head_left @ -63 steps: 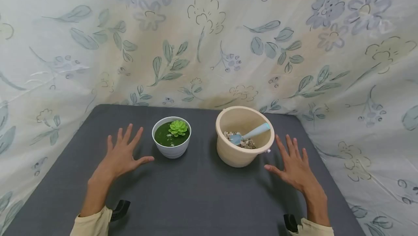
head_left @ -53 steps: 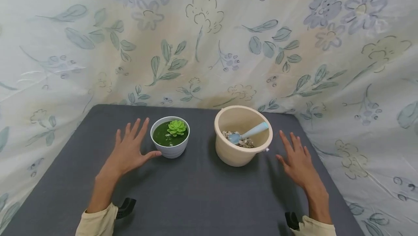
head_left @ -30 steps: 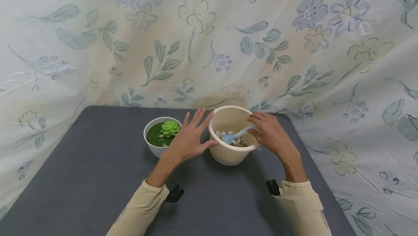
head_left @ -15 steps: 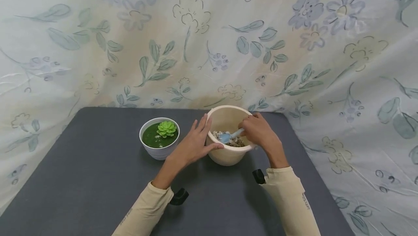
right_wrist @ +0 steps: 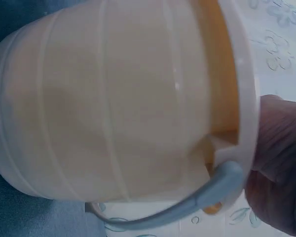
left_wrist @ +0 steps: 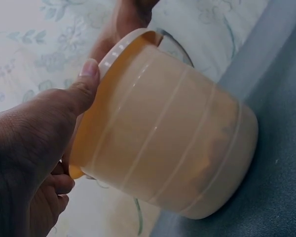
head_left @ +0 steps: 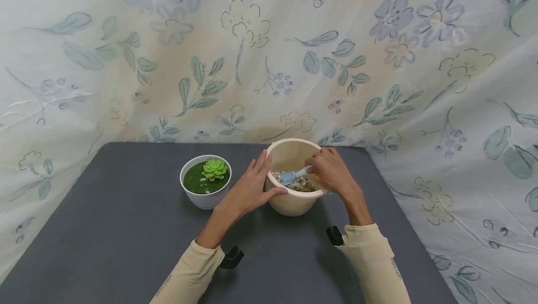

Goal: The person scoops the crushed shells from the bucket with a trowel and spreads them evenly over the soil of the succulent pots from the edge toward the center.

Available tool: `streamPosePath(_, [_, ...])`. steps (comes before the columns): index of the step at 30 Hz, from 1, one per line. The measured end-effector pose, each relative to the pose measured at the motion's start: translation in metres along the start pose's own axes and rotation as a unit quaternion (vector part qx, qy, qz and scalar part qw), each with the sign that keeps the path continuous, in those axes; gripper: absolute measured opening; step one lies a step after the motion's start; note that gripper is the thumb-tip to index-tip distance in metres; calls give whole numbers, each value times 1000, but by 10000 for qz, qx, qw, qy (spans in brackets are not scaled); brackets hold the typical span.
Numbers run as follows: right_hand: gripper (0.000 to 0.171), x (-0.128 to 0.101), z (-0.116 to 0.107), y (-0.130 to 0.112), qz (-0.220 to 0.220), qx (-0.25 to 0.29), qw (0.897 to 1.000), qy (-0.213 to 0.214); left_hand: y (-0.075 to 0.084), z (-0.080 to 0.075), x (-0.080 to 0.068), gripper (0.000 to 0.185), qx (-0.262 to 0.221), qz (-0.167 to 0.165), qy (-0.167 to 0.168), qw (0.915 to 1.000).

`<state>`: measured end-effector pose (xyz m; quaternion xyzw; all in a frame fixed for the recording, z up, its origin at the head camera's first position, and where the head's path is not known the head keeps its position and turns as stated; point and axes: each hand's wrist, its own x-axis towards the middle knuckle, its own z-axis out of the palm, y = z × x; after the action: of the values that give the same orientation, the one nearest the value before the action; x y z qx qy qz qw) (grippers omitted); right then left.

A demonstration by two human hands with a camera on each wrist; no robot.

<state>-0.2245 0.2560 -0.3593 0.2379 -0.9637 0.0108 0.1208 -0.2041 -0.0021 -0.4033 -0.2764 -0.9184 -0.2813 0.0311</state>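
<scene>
- Cream bucket (head_left: pixel 294 201) stands upright on the dark grey table (head_left: pixel 105 229), right of centre, toward the far edge, near the floral backdrop cloth (head_left: pixel 269 52).
- Inside the bucket: a bed of small pebbles (head_left: pixel 303 185) with a light blue scoop (head_left: pixel 290 177) lying on it, blade to the left, handle angled up to the right.
- Right hand (head_left: pixel 332 171) reaches over the bucket's right rim; fingers curled, pinching the scoop handle. Right wrist view shows the bucket wall and a grey-blue bail handle (right_wrist: pixel 187 207) hanging at its side, thumb beside the rim.
- Left hand (head_left: pixel 250 189) rests against the bucket's left outer wall; fingers straight and loosely spread, thumb (left_wrist: pixel 86 81) laid along the rim. Grip here is a flat bracing contact, not a pinch.
- White pot (head_left: pixel 205 189) with dark green fill and a pale green succulent rosette (head_left: pixel 214 169) sits just left of the bucket, apart from it; the left hand lies between the two.
- Both forearms wear cream sleeves (head_left: pixel 189 276).
</scene>
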Motion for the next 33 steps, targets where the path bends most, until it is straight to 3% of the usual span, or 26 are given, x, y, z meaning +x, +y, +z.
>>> streamPosePath(9, [14, -21, -11, 6, 284, 342, 9940, 1002, 0, 0, -2, 107, -126, 18, 93, 9999])
streamPosePath(14, [12, -34, -15, 12, 610, 545, 9893, 1209, 0, 2, -2, 108, -151, 55, 180, 9997])
streamPosePath(22, [16, -50, -26, 17, 727, 466, 9845, 1526, -1, 4, -2, 108, -271, -9, 252, 9993])
streamPosePath(33, [15, -68, -44, 14, 911, 767, 9741, 1922, -4, -7, -3, 106, -191, 39, -25, 9998])
